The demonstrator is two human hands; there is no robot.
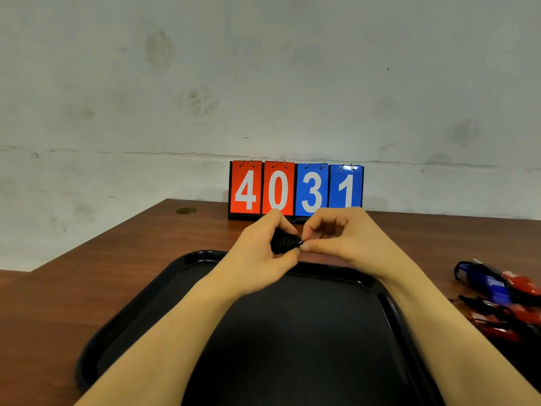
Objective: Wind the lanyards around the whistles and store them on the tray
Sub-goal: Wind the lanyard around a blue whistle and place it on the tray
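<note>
Left hand (257,253): raised over the tray's far rim, fingers and thumb curled round a black whistle.
Black whistle (283,243): in the left palm, wrapped in dark lanyard turns; its tip points to 3 o'clock, toward the other hand.
Right hand (339,235): just beside the left, thumb and forefinger pressed together in a pinch at the whistle's tip; what they nip there is too small and blurred to tell.
Tray (137,315): black, raised rim, at 6 o'clock under both forearms; its floor shows bare between the arms.
Loose whistles (503,300): blue and red heap with dark lanyards at 3 o'clock, on the table just off the tray's right rim, running out of view.
Table (87,273): brown wood; its left edge runs diagonally from 12 to 9 o'clock, open wood between it and the tray.
Scoreboard (295,190): at 12 o'clock at the table's back edge by the wall, reading 4031, its lower edge hidden by the knuckles.
Round brass fitting (186,210): at 11 o'clock near the far left corner.
</note>
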